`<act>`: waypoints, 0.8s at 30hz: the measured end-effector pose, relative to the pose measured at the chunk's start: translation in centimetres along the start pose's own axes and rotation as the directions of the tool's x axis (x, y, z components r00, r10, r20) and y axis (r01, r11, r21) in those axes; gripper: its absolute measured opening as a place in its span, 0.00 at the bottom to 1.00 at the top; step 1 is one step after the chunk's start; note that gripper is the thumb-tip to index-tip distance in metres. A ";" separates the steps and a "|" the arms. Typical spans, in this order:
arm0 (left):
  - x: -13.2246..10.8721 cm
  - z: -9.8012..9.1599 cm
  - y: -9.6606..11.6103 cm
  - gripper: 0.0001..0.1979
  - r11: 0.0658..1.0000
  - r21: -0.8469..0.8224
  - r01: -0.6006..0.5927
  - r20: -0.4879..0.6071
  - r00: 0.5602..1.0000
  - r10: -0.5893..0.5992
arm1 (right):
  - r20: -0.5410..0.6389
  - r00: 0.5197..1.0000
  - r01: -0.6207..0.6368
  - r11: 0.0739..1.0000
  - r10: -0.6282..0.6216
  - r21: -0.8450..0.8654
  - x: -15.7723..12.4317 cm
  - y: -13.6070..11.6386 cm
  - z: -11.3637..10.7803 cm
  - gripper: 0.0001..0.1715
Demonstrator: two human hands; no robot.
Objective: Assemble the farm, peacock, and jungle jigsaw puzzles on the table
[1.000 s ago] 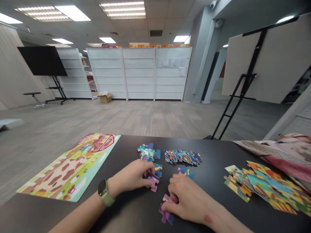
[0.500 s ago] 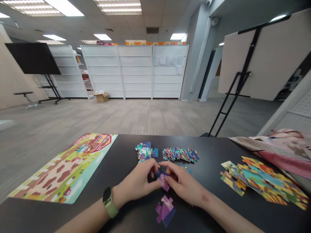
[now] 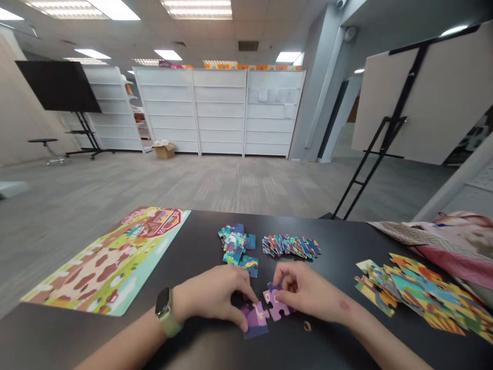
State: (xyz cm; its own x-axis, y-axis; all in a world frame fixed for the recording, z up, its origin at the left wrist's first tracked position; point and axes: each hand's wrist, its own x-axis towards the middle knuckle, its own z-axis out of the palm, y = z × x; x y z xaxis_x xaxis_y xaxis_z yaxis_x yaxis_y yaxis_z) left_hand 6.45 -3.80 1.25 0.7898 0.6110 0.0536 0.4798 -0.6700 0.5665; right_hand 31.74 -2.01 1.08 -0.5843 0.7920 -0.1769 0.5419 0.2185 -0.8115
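On the black table, my left hand [image 3: 221, 294] has its thumb and fingers on a purple puzzle piece [image 3: 257, 317] with a dark blue lower edge. My right hand [image 3: 302, 289] pinches another purple puzzle piece [image 3: 276, 304] with eye-like round marks. The two pieces lie side by side with their edges very close; whether they interlock I cannot tell. A small tan ring-like object [image 3: 307, 326] lies below my right hand. Beyond my hands are a loose pile of blue and teal puzzle pieces [image 3: 234, 241] and a single blue piece [image 3: 250, 265].
A fanned row of puzzle pieces [image 3: 291, 246] lies at the back of the table [image 3: 208, 236]. Yellow and orange pieces [image 3: 419, 288] are heaped at right, near a patterned cloth [image 3: 442, 241]. A farm-picture board [image 3: 108, 262] lies at left.
Both hands have come down towards me and moved apart. The left has left the shared piece for the purple piece on the table. The right has brought its piece beside that one.
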 end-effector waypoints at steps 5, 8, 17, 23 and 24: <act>-0.3 -0.8 -0.7 0.18 0.996 -0.087 0.026 0.058 0.998 -0.021 | 0.012 0.999 -0.052 0.994 0.053 -0.098 -0.2 -0.4 0.6 0.10; -0.3 -0.9 -0.9 0.17 0.993 -0.112 0.046 0.057 0.998 -0.040 | 0.011 1.000 0.000 0.994 0.001 -0.113 -0.2 -0.6 0.8 0.11; -0.3 -0.8 -1.1 0.16 0.993 -0.119 -0.004 0.047 0.999 0.009 | 0.012 0.992 0.125 0.932 -0.129 -0.341 -0.6 -1.8 1.1 0.08; -0.2 -0.6 -1.4 0.14 0.993 -0.099 -0.057 0.034 0.998 0.060 | -0.042 0.984 0.140 0.893 -0.175 -0.428 -1.0 -1.9 1.9 0.09; -0.2 -0.7 -1.3 0.14 0.994 -0.090 -0.060 0.035 0.997 0.063 | -0.044 0.984 0.135 0.892 -0.170 -0.431 -1.0 -1.9 2.0 0.09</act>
State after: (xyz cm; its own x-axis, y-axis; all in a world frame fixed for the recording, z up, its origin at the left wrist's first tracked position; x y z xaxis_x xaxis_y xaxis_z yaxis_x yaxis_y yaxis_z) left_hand 5.40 -2.79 1.07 0.8317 0.5519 0.0602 0.3954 -0.6649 0.6337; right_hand 30.09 -4.37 1.66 -0.6411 0.7673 -0.0116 0.6646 0.5476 -0.5083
